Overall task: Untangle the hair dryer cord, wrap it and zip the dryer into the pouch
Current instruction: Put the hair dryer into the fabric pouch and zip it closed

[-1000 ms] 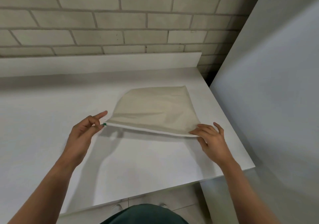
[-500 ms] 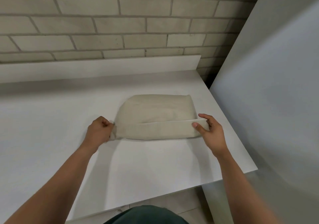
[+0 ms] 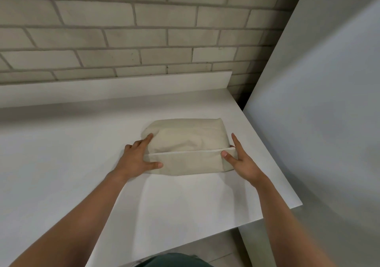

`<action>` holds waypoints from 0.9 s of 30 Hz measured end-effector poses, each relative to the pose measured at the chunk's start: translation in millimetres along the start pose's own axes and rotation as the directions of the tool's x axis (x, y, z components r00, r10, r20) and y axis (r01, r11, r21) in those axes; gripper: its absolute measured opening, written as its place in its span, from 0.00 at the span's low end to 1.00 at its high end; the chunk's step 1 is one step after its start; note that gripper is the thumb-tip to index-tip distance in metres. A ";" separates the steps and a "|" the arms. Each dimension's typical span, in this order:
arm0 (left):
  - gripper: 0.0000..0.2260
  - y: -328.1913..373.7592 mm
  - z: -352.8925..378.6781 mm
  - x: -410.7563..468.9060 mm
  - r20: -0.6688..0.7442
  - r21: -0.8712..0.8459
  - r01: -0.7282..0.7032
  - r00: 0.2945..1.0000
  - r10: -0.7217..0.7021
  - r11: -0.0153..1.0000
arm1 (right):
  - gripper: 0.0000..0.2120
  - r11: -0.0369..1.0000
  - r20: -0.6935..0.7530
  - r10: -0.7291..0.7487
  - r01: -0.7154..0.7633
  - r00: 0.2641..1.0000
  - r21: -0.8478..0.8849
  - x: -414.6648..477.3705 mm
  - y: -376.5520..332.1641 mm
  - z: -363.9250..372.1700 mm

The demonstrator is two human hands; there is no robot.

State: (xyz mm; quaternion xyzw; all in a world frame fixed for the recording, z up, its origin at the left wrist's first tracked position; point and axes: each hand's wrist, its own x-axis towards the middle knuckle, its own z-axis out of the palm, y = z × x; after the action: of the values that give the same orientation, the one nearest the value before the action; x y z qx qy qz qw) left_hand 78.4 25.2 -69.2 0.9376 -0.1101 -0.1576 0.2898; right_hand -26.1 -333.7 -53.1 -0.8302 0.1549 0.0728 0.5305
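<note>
Folded pouch (image 3: 186,143) between both hands, contents hidden, zipper unseen

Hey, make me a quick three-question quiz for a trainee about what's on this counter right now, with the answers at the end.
1. True or false: the hair dryer is lying in plain sight beside the pouch.
2. Which part of the pouch is folded over? A) its near edge, folded up onto its body B) its far edge C) nothing is folded
3. Fill in: the left hand and the right hand rest at the two ____ of the pouch on the white counter.

Key
1. False; no dryer is visible, only the bulging pouch.
2. A
3. ends
</note>
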 end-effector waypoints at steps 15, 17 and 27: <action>0.33 8.7 -10.9 48.9 0.019 -0.076 -0.006 1.000 0.007 0.997 | 0.34 1.000 -0.055 0.003 -0.004 0.998 -0.008 4.0 -4.4 15.6; 0.28 12.9 -7.6 46.6 -0.029 -0.160 -0.010 1.000 0.005 0.987 | 0.33 1.000 -0.075 -0.003 0.004 0.997 0.010 3.2 -1.8 17.9; 0.22 42.0 2.7 54.8 -0.275 -0.244 -0.150 0.958 0.079 0.958 | 0.30 0.988 -0.202 -0.103 0.123 0.974 0.089 20.0 0.4 3.8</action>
State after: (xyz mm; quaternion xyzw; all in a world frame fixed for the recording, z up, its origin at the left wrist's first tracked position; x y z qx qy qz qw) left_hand 123.4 -26.4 -59.7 0.8954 -0.1034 -0.0280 0.4322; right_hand -7.2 -334.0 -60.7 -0.8130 0.1625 -0.0478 0.5571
